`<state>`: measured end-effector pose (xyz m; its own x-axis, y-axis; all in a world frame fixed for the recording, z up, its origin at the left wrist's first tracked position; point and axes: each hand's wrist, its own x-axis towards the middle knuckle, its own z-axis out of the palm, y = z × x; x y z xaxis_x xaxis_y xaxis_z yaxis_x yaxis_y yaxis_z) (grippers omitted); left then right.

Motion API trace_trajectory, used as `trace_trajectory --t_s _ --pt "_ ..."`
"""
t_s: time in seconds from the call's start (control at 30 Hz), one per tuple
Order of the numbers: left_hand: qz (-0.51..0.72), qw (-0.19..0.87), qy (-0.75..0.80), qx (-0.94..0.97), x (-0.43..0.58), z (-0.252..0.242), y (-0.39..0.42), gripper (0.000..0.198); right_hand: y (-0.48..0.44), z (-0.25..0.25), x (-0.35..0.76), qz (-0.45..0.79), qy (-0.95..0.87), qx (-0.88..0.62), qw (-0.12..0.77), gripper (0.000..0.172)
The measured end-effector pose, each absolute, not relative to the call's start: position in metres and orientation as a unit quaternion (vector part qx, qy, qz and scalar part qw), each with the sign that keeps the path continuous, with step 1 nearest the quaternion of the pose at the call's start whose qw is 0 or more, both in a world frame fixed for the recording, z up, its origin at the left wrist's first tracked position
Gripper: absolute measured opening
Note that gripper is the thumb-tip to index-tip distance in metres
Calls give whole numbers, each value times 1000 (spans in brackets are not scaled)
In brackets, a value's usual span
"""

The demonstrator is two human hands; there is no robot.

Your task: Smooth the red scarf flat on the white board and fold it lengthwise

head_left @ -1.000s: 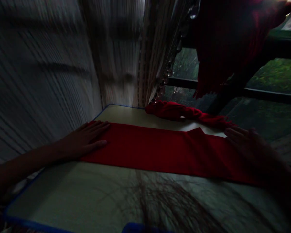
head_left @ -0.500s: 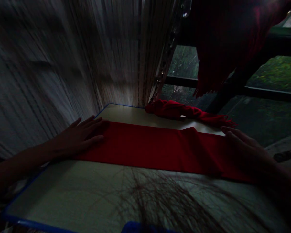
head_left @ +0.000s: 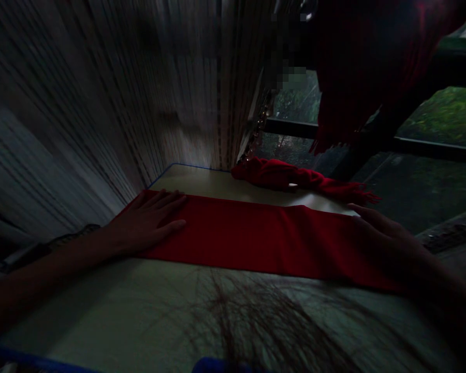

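Observation:
A long red cloth, folded into a flat band, lies across a pale table with a blue rim. My left hand rests flat on the cloth's left end, fingers stretched out. At the cloth's right end my right hand lies flat on it, fingers extended, in deep shadow. Both hands press on the cloth and grip nothing.
A second red cloth lies bunched at the table's far edge. Another dark red fringed cloth hangs above at upper right. A striped curtain stands along the left and back. A window rail runs at right.
My left hand has slid a little rightward along the cloth's left end. My right hand has hardly moved. The view has shifted slightly.

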<state>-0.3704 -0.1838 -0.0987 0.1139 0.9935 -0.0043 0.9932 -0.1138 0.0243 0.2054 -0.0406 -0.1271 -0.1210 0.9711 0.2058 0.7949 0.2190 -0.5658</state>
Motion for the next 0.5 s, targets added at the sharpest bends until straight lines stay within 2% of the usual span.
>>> trace_trajectory --t_s 0.17,0.5 --pt "7 10 663 749 -386 -97 -188 80 -42 -127 200 177 -725 -614 257 72" --pt "6 13 667 745 -379 -89 -188 83 -40 -132 197 126 -784 -570 210 66"
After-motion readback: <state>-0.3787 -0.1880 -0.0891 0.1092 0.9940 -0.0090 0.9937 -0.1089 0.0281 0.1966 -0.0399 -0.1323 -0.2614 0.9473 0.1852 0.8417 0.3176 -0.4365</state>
